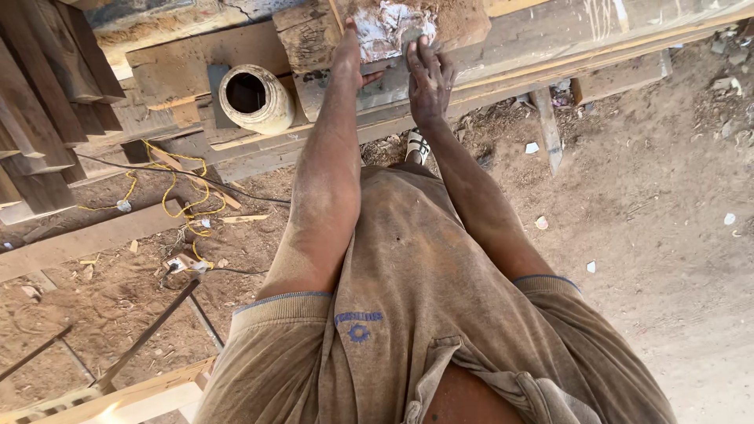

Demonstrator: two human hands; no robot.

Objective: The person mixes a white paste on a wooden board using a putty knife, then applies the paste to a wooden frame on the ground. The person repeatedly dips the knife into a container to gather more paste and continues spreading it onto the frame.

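Wood block point(314, 35), thick and rough-sawn, is lying across the stacked planks point(550, 39) at the top of the view, with a crumpled silvery-white sheet point(389, 27) spread on its upper face. The block is looking heavy, stiff and splintery, best gripped around its squared end or under its edges. The sheet is looking thin, light and easy to tear.

Left hand point(348, 51) is lying flat along the sheet's left edge, fingers straight, gripping nothing that I can see. Right hand point(428, 74) is spreading open just right of it, fingertips touching the sheet's lower right corner, nothing clasped.

Left of the block, a pale cylindrical jar point(255, 98) is lying on its side, mouth open, crowding that end. Below the block, a yellow cord point(184, 206) is trailing over the sawdust floor point(660, 204). Further left, dark timbers point(47, 102) are leaning.
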